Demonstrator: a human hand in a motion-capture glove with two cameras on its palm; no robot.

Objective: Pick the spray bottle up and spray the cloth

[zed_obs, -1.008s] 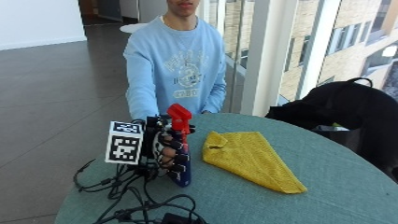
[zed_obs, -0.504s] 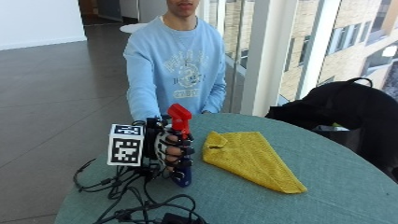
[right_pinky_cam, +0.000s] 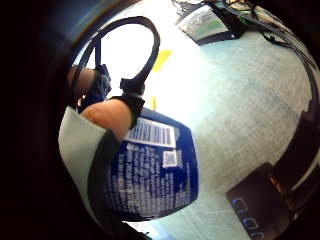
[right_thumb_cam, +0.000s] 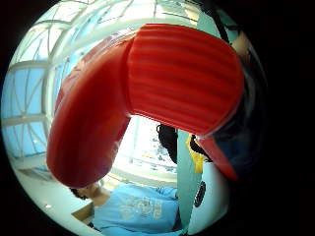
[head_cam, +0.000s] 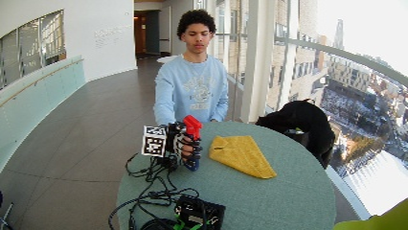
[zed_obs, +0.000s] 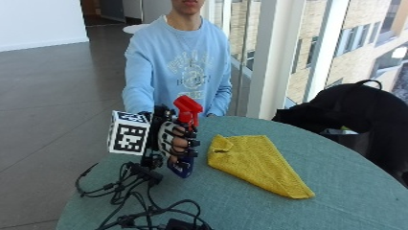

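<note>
The spray bottle (zed_obs: 184, 165) has a dark blue body and a red spray head (zed_obs: 187, 108). My gloved right hand (zed_obs: 173, 139) grips its neck and body, holding it upright just over the table (zed_obs: 357, 201). The yellow cloth (zed_obs: 258, 163) lies flat on the table, right of the bottle and apart from it. In the wide outside view the hand (head_cam: 182, 143) and bottle (head_cam: 192, 125) are left of the cloth (head_cam: 241, 155). The little finger side palm view shows the bottle's printed label (right_pinky_cam: 155, 175) close to the palm. The red head (right_thumb_cam: 147, 93) fills the thumb side palm view.
Black cables (zed_obs: 137, 201) lie on the table in front of the hand, leading to a black box (head_cam: 199, 211) near the front edge. A black bag (zed_obs: 354, 112) stands at the table's far right edge. Windows and a white pillar stand behind the table.
My hand has raised the spray bottle a little from where it stood. The cloth has not moved.
</note>
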